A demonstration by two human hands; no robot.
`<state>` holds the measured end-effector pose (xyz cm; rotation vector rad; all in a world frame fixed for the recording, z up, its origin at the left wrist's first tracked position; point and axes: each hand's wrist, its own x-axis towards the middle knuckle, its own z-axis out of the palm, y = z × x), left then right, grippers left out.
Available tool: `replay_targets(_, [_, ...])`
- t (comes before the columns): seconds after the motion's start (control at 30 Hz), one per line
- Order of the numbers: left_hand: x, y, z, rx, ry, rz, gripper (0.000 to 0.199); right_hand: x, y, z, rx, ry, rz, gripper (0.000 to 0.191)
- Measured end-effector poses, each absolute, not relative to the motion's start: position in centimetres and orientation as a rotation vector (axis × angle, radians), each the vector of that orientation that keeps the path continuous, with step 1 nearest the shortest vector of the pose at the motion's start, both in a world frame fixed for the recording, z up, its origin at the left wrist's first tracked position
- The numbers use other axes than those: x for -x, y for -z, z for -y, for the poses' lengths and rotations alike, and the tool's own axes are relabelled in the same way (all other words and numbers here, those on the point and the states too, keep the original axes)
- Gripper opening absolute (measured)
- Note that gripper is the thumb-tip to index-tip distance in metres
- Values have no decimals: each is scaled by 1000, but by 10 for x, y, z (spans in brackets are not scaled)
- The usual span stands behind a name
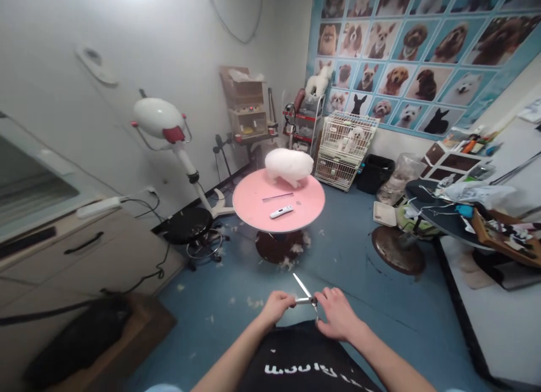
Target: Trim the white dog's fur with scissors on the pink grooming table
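Observation:
Silver scissors (305, 290) are spread apart above my lap, one blade pointing up and the other toward the left. My left hand (276, 306) pinches the tip end of the left-pointing blade. Fingers of my right hand (337, 313) are closed round the handle side. Beyond them stands a round pink table (249, 203). On it are a white, fluffy dog-shaped form (288, 164) with short legs, a thin comb (278, 197) and a white clipper (281, 212).
A black stool (188, 226) and a white dryer on a stand (158, 119) are at the left. White cages (346, 147) stand at the back. A cluttered dark table (439, 212) is at the right. Tufts of fur lie on the blue floor.

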<state>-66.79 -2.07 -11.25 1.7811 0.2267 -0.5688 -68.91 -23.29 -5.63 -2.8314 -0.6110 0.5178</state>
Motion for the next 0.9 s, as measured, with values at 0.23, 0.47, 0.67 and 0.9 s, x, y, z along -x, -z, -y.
replay_targets(0.23, [782, 134, 90, -1785, 571, -311, 28, 789, 57, 297, 2843, -611, 670, 49])
replay_targets(0.47, [873, 123, 111, -1779, 560, -227, 38, 874, 52, 330, 2828, -679, 766, 49])
replay_targets(0.67, [931, 125, 104, -1766, 717, -36, 34, 925, 45, 316, 2867, -622, 831, 46])
replay_targets(0.9, [989, 141, 62, -1830, 150, -393, 34, 989, 52, 280, 2897, -661, 668, 49])
